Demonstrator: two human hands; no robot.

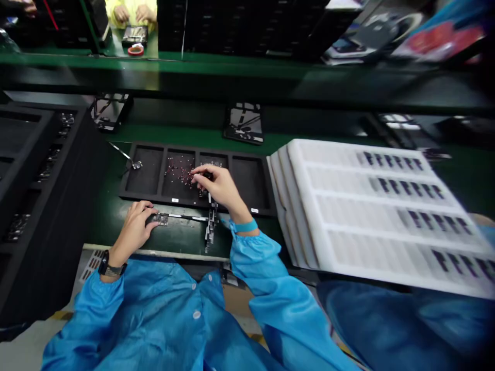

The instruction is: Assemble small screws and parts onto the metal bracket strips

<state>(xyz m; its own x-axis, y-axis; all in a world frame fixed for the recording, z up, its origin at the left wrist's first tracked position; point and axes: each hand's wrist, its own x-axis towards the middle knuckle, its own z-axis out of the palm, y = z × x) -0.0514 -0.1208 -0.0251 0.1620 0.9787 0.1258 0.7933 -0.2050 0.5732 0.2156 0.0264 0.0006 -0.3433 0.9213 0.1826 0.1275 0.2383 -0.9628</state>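
Note:
My left hand (135,228) rests on the green bench with its fingers closed on the end of a small circuit board (162,219) that lies flat with a thin strip running right. My right hand (216,185) reaches into a black compartment tray (147,175), fingertips pinched together over a compartment that holds several tiny reddish parts (178,170). What the fingertips hold is too small to make out. A dark upright bracket piece (211,229) stands on the bench below my right wrist.
A stack of white foam trays (348,206) with rows of small dark parts sits at the right. Black trays (34,170) stand at the left. Tweezers (126,155) lie by the compartment tray. Another person's hands (131,13) work across the bench at the top.

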